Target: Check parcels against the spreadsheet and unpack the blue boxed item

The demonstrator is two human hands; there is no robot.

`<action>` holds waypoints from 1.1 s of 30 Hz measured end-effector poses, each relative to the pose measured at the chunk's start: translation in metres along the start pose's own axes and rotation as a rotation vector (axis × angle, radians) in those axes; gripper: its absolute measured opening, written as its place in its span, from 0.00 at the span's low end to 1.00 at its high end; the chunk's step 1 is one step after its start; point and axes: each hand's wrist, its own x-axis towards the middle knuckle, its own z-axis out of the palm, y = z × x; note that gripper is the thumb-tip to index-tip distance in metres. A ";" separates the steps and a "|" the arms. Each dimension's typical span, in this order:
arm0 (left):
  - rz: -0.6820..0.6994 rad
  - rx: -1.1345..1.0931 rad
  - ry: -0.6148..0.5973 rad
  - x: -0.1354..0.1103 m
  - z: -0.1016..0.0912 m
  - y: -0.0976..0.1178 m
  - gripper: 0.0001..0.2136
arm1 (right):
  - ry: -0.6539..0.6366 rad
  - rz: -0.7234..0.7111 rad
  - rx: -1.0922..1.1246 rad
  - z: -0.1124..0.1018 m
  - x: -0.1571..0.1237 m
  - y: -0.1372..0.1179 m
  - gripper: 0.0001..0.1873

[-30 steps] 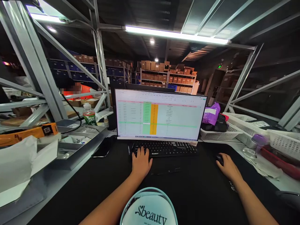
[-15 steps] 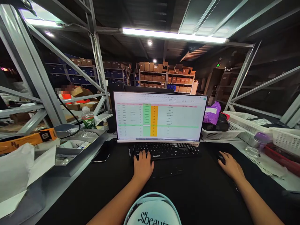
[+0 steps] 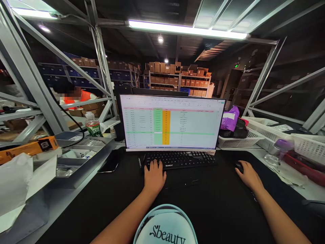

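My left hand [image 3: 153,176] rests with its fingers spread over the left keys of a black keyboard [image 3: 182,160]. Under the fingers of my right hand [image 3: 248,176] is a dark computer mouse [image 3: 239,166], partly covered by them. Behind the keyboard stands a monitor [image 3: 195,128] with a spreadsheet on it, showing one green column, one orange column and a highlighted green row. A pen [image 3: 139,162] lies just left of the keyboard. Below it all spreads a black desk mat [image 3: 213,200].
At left are a phone [image 3: 109,166], a grey divided tray [image 3: 83,174] and a green-labelled bottle [image 3: 92,125]. White baskets [image 3: 238,142] with a purple package [image 3: 230,118] stand at right. A light-blue round object [image 3: 166,225] is in front of me. Another person in orange [image 3: 85,95] is behind the rack.
The view has tilted and shifted slightly, and the person in orange shows more clearly. In the spreadsheet, an entry now shows in the highlighted row left of the green column. Both hands keep their places.
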 end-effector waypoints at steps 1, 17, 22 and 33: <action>0.001 0.000 -0.004 0.000 -0.001 0.000 0.26 | -0.005 0.005 -0.016 0.000 0.000 0.001 0.29; 0.001 0.003 -0.047 0.000 -0.006 0.000 0.26 | -0.026 0.065 -0.080 -0.014 -0.003 -0.008 0.31; 0.000 0.005 -0.039 0.000 -0.004 0.000 0.26 | -0.037 0.065 -0.084 -0.020 -0.004 -0.014 0.30; -0.002 0.025 -0.044 0.001 -0.005 0.001 0.26 | -0.061 0.038 0.019 -0.018 -0.002 -0.013 0.33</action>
